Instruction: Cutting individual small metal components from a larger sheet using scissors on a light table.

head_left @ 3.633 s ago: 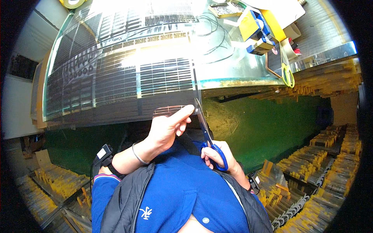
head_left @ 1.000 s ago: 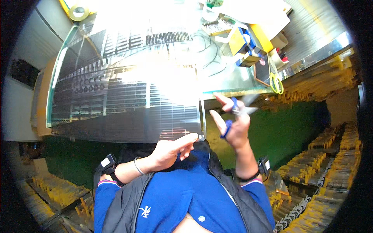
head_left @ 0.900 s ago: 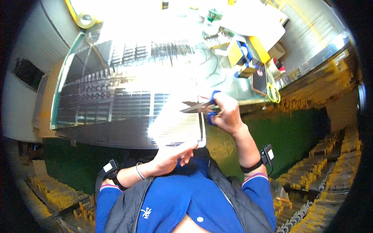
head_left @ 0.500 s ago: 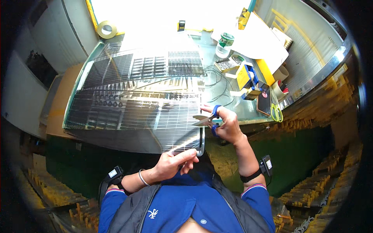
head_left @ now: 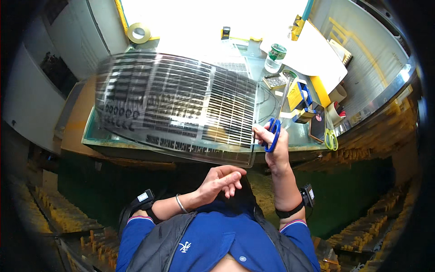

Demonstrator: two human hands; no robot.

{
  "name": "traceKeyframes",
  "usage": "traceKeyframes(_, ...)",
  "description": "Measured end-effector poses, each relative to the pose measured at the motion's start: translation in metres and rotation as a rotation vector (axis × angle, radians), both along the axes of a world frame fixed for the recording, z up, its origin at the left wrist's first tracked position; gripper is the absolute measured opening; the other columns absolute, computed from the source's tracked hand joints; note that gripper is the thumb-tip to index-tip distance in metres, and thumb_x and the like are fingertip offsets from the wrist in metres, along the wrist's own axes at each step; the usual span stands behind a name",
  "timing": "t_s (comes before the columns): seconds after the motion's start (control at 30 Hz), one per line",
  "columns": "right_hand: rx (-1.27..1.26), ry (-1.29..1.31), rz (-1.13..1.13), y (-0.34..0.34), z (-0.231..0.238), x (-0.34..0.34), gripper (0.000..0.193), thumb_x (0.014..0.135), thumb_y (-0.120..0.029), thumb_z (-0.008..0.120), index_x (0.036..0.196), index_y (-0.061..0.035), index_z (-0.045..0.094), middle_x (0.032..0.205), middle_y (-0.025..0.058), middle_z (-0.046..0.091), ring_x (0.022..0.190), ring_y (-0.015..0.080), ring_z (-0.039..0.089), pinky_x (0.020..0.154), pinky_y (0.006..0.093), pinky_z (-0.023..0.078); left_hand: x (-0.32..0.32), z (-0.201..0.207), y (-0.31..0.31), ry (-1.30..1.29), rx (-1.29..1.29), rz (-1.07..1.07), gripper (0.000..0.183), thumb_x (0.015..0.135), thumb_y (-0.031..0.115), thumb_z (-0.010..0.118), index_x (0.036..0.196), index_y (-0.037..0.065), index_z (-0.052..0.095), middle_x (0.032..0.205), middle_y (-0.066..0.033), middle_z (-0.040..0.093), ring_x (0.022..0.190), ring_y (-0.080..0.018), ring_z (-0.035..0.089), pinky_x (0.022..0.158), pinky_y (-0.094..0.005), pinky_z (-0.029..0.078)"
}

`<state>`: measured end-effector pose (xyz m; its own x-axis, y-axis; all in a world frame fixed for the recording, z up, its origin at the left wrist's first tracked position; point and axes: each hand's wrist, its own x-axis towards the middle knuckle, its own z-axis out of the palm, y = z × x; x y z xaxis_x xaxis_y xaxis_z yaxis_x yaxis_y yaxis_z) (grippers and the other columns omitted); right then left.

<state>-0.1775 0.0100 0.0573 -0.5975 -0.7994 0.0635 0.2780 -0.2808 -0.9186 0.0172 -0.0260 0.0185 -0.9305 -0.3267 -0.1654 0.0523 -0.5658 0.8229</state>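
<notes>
A large clear film sheet [head_left: 176, 102] with rows of dark printed shapes hangs tilted and slightly blurred over the table. My right hand [head_left: 277, 147] is closed on scissors [head_left: 272, 136] with blue handles, blades pointing up and away. Its thumb and finger also pinch the sheet's right edge. Just below the sheet's near right corner is my left hand [head_left: 222, 183], loosely open, with nothing visible in it. Its index finger and thumb stretch toward the right and the other fingers curl.
On the glass-topped table [head_left: 97, 136] stand a tape roll [head_left: 138, 33], a jar [head_left: 275, 58], a tray of small pieces [head_left: 274, 80] and a tape dispenser [head_left: 301, 99]. A phone [head_left: 318, 124] and green-handled scissors [head_left: 331, 139] lie at the right edge. A bright panel spans the back.
The film sheet has been lifted off the table, its edge now in my right hand. My left hand has let go of the sheet's corner. The scissors have swung from pointing left to pointing away.
</notes>
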Motion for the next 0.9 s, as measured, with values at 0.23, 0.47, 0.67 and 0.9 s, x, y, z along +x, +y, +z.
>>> traceKeyframes(0.23, 0.265, 0.367, -0.060, 0.006, -0.007, 0.001, 0.025, 0.068, -0.008, 0.073, 0.076, -0.0045, 0.049, 0.066, 0.0041, 0.058, 0.058, 0.0083, 0.056, 0.050, 0.0178, 0.041, -0.009, 0.010, -0.001, -0.081, 0.079, 0.260, 0.025, 0.086, 0.026, 0.055, 0.075, 0.003, 0.059, 0.065, -0.0067, 0.060, 0.045, -0.0094, 0.054, 0.037, -0.0193, 0.041)
traceKeyframes(0.47, 0.204, 0.586, -0.300, 0.034, -0.008, 0.019, 0.025, 0.076, -0.019, 0.070, 0.080, 0.0002, 0.055, 0.070, 0.0053, 0.062, 0.062, 0.0068, 0.055, 0.057, 0.0197, 0.044, -0.022, 0.000, -0.002, -0.183, 0.111, 0.266, 0.018, 0.084, 0.020, 0.059, 0.080, 0.002, 0.061, 0.070, -0.0049, 0.061, 0.053, -0.0087, 0.056, 0.047, -0.0202, 0.046)
traceKeyframes(0.67, 0.208, 0.014, 0.234, 0.122, -0.040, 0.063, 0.056, 0.083, -0.052, 0.047, 0.103, 0.0011, 0.047, 0.090, 0.0108, 0.057, 0.080, 0.0154, 0.057, 0.069, 0.0250, 0.044, -0.034, -0.003, -0.003, -0.200, 0.126, 0.255, 0.015, 0.080, 0.015, 0.063, 0.087, 0.001, 0.059, 0.074, -0.0049, 0.058, 0.057, -0.0093, 0.055, 0.048, -0.0191, 0.045)
traceKeyframes(0.9, 0.188, -0.551, 0.504, 0.150, -0.042, 0.091, 0.066, 0.085, -0.058, 0.035, 0.104, 0.0044, 0.048, 0.086, 0.0099, 0.053, 0.078, 0.0155, 0.053, 0.071, 0.0277, 0.044, -0.049, -0.008, 0.002, -0.156, 0.083, 0.258, 0.018, 0.082, 0.016, 0.061, 0.091, 0.000, 0.060, 0.078, -0.0066, 0.060, 0.061, -0.0103, 0.056, 0.051, -0.0212, 0.047)
